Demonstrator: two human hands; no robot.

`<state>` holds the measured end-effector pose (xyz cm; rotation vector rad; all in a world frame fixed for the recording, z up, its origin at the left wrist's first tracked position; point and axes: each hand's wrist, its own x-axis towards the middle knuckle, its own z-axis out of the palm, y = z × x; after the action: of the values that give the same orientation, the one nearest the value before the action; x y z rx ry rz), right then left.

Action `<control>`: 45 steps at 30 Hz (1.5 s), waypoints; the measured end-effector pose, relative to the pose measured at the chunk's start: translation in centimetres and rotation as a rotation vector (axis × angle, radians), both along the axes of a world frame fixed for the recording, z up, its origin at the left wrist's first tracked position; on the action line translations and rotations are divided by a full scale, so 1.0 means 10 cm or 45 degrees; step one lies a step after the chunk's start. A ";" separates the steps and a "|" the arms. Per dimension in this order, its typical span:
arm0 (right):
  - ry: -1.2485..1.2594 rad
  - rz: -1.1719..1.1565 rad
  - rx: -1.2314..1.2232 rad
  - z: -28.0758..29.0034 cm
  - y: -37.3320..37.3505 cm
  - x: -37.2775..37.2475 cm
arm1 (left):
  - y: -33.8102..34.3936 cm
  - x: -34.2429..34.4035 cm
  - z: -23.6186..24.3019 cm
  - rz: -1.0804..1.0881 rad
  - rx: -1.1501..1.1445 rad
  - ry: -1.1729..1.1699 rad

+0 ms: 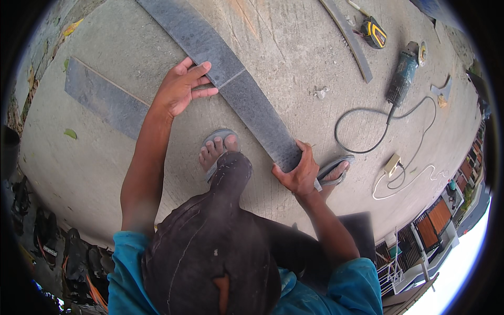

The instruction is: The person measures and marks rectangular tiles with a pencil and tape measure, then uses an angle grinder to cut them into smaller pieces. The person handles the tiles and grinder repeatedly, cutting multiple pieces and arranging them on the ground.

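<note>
A long grey tile strip (257, 113) slants across the concrete in front of me. Its far end meets another grey strip (194, 37) at a thin pale line. My right hand (301, 170) grips the near end of the closer strip, with the thumb on one side and the fingers round the other. Beside that pale line, my left hand (181, 86) touches the strips' left edge with its fingers spread apart. The tips of some left fingers overlap the edge, and I cannot tell whether any reach underneath.
Another grey tile piece (105, 97) lies at the left. To the right are an angle grinder (402, 79) with a looping cord, a tape measure (373, 32), a narrow curved strip (350, 39) and a cord connector (392, 165). My sandalled feet flank the strip's near end.
</note>
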<state>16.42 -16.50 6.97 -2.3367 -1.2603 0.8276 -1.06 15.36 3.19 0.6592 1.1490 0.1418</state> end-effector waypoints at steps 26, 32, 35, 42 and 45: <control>1.025 -1.713 0.789 0.59 0.80 0.87 | -0.35 0.60 0.11 0.211 -0.144 -0.331; 1.143 -1.892 0.719 0.42 0.81 0.52 | -0.34 0.71 0.09 0.282 -0.214 -0.316; 1.186 -1.922 0.747 0.37 0.81 0.44 | -0.36 0.75 0.13 0.301 -0.199 -0.245; 1.268 -2.064 0.801 0.26 0.78 0.35 | -0.39 0.78 0.11 0.326 -0.186 -0.171; 1.284 -2.076 0.822 0.26 0.77 0.30 | -0.39 0.78 0.10 0.306 -0.171 -0.226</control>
<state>19.39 -8.81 9.53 -1.2684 0.7215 0.5805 6.75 11.51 4.21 0.3801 1.0530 0.3181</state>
